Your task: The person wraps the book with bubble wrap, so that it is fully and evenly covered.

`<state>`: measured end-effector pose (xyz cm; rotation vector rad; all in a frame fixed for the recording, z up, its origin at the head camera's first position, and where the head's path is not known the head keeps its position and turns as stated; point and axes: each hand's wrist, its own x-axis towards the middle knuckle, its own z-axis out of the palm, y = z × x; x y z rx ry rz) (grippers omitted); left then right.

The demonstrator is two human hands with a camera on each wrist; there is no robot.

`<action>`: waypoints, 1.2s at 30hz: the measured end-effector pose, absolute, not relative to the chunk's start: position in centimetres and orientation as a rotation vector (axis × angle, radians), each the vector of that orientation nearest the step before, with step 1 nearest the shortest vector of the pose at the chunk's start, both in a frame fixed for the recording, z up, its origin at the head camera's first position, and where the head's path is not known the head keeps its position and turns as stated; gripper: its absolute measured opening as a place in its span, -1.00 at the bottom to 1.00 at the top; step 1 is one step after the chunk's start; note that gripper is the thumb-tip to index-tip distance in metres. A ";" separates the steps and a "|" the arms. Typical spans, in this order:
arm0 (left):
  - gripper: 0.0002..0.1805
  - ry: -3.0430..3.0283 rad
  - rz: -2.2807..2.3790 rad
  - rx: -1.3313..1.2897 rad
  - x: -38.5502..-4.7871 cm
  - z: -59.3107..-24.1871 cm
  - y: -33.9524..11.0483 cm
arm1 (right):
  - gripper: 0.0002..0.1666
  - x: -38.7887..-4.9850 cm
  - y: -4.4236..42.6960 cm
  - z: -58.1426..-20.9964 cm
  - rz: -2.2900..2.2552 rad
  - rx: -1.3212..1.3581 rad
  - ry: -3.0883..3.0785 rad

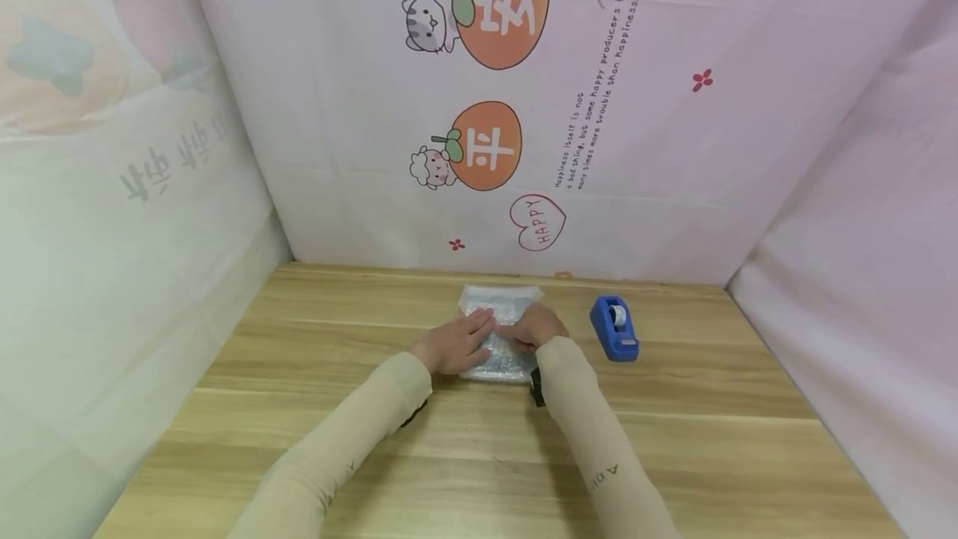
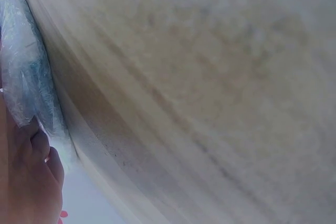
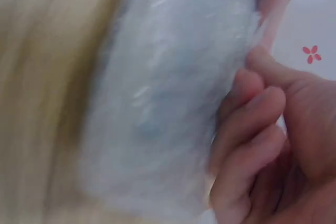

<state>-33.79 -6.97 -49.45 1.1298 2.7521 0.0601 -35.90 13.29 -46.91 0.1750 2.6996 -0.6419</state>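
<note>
A flat package in clear bubble wrap (image 1: 501,366), pale and bluish inside, lies on the wooden table near the back wall. My left hand (image 1: 456,343) rests on its left part with the fingers fairly straight. From the right, my right hand (image 1: 540,328) touches the package with an extended digit, the other fingers curled. In the right wrist view the curled fingers (image 3: 252,140) lie beside the edge of the bubble wrap (image 3: 163,93); anything thin pinched there is hidden. The left wrist view catches only part of the wrap (image 2: 26,61) and some left-hand fingers (image 2: 39,145).
A blue tape dispenser (image 1: 615,331) with a roll of tape stands to the right of the package. Printed white cloth (image 1: 636,215) hangs behind the wooden table (image 1: 337,356), with more cloth at both sides. Dark pieces (image 1: 537,389) show under the wrists.
</note>
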 end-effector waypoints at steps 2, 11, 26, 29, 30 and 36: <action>-0.25 2.751 0.073 1.122 -33.8 -49.4 -7.0 | -0.21 -36.0 13.5 -47.5 -0.608 0.170 2.736; -0.26 2.742 0.111 1.137 -33.6 -49.2 -6.9 | -0.15 -35.7 14.5 -49.0 -0.504 0.110 2.859; -0.25 2.741 0.120 1.132 -33.8 -49.1 -6.5 | -0.41 -33.9 15.7 -48.4 -0.499 -0.254 2.834; -0.25 2.733 0.133 1.132 -33.8 -49.1 -6.5 | -0.42 -33.4 16.0 -47.9 -0.480 -0.319 2.784; -0.25 2.731 0.136 1.136 -33.8 -49.1 -6.5 | -0.41 -33.2 16.1 -47.6 -0.473 -0.346 2.759; -0.26 2.734 0.142 1.130 -33.8 -49.1 -6.8 | -0.44 -32.1 17.1 -45.8 -0.556 -0.572 2.618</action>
